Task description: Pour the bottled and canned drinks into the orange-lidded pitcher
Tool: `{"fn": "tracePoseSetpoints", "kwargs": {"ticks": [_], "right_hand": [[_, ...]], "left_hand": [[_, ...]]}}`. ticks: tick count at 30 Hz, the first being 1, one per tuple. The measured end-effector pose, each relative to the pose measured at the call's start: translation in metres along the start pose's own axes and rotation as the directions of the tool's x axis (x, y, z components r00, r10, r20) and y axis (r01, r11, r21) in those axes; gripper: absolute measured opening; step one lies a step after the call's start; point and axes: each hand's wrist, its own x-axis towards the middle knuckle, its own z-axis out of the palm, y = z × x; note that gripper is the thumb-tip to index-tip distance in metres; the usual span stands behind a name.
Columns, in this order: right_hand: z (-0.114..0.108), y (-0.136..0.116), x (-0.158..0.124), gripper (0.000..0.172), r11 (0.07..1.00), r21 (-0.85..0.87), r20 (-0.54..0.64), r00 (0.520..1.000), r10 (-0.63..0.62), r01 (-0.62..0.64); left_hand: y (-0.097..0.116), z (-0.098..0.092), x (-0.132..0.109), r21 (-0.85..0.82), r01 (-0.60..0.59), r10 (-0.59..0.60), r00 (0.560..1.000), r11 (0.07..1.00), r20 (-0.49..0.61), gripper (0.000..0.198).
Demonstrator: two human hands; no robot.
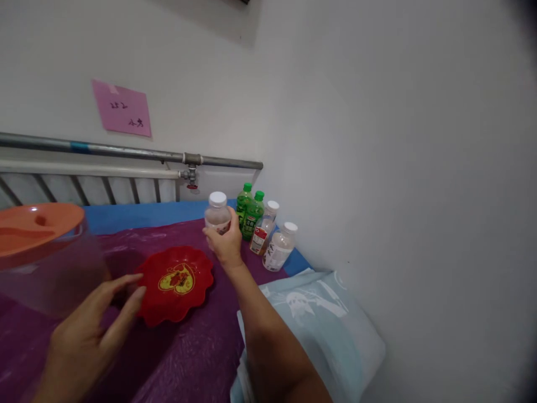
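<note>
My right hand (227,240) is wrapped round a clear plastic bottle (217,210) with a white cap, upright near the back of the purple sheet. Beside it stand two green bottles (253,215) with green caps, a clear bottle (262,230) with a red and white label, and another white-capped bottle (280,249). A red scalloped plate (161,305) with a yellow design lies between my hands. At the plate's left edge my left hand (98,324) is open, thumb and fingers apart with nothing between them; whether it touches the rim I cannot tell.
A large clear container (50,285) with an orange lid (42,226) stands at the left. A light blue pillow (319,324) lies at the right against the wall. Metal pipes (142,150) with a valve run behind, below a pink paper note (121,109).
</note>
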Motion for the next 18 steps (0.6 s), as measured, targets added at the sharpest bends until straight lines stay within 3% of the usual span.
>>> {"fn": "tracePoseSetpoints", "kwargs": {"ticks": [5, 10, 16, 18], "right_hand": [[-0.010, 0.041, 0.021, 0.082, 0.995, -0.008, -0.071, 0.992, 0.100, -0.101], [-0.004, 0.065, 0.028, 0.080, 0.992, -0.040, -0.074, 0.990, 0.118, -0.121], [-0.014, 0.060, 0.027, 0.079, 0.977, -0.191, -0.087, 0.993, 0.080, -0.095], [-0.025, 0.052, 0.025, 0.067, 0.957, -0.275, -0.107, 0.992, 0.066, -0.093]], "left_hand": [[-0.013, 0.017, -0.014, 0.027, -0.163, 0.163, 0.986, 0.986, -0.020, 0.031], [-0.033, 0.022, -0.023, 0.050, -0.166, 0.164, 0.986, 0.985, 0.036, 0.034], [-0.052, 0.029, -0.027, 0.045, -0.134, 0.130, 0.988, 0.990, 0.077, 0.038], [-0.054, 0.029, -0.030, 0.018, -0.083, 0.080, 0.992, 0.996, 0.095, 0.039]]}}
